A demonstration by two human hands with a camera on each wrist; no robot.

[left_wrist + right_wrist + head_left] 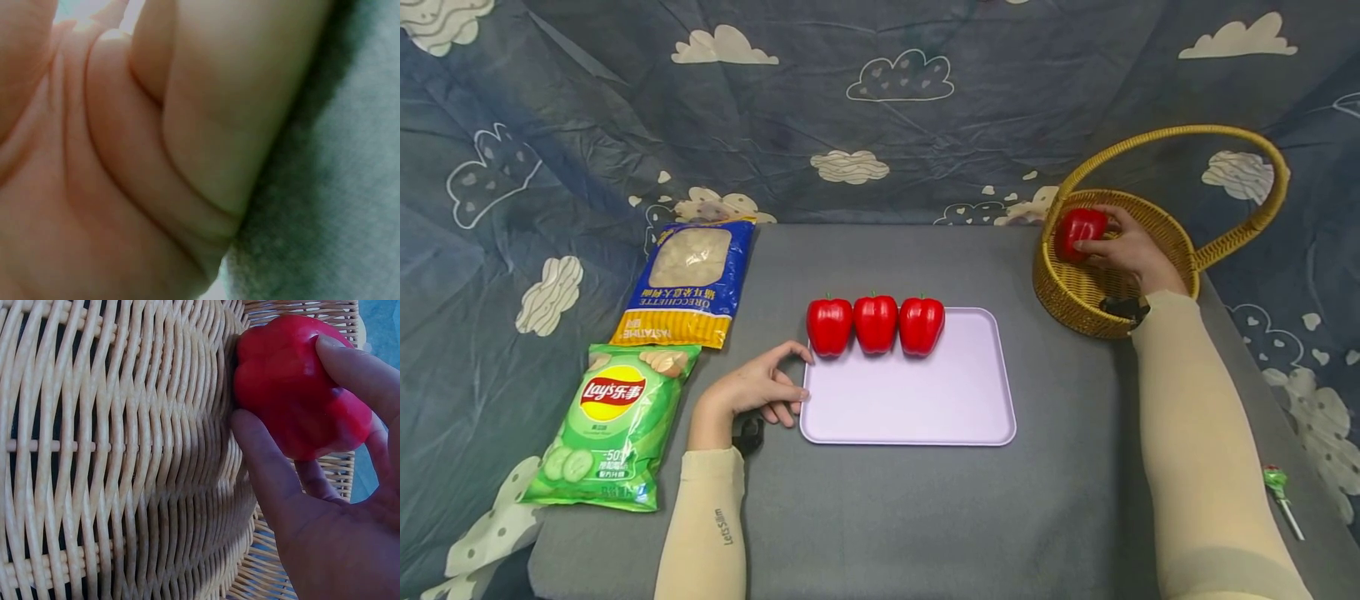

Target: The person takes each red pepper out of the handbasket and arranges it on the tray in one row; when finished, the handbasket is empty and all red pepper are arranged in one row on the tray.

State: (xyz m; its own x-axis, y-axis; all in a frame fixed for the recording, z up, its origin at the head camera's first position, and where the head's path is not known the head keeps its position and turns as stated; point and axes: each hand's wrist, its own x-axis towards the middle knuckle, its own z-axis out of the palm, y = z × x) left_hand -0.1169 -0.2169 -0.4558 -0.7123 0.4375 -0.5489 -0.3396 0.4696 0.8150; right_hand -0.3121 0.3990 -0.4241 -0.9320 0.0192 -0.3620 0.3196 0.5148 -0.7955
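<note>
My right hand (1133, 250) holds a red bell pepper (1079, 234) inside the wicker basket (1055, 293) at the back right. In the right wrist view, thumb and fingers curl round that pepper (294, 387) close to the woven wall. Three more red bell peppers (876, 323) stand in a row along the back left of a pale lilac tray (910, 408). My left hand (748, 386) touches the tray's left edge with its index fingertip and thumb, the fingers loosely bent. Palm and finger bases fill most of the left wrist view, which hides the tray.
A green bag of Lay's chips (613, 425) lies at the left, with a blue and yellow pasta bag (688, 279) behind it. The basket's tall handle (1183, 131) arches above my right hand. A wrapped lollipop (1283, 498) lies near the table's right edge.
</note>
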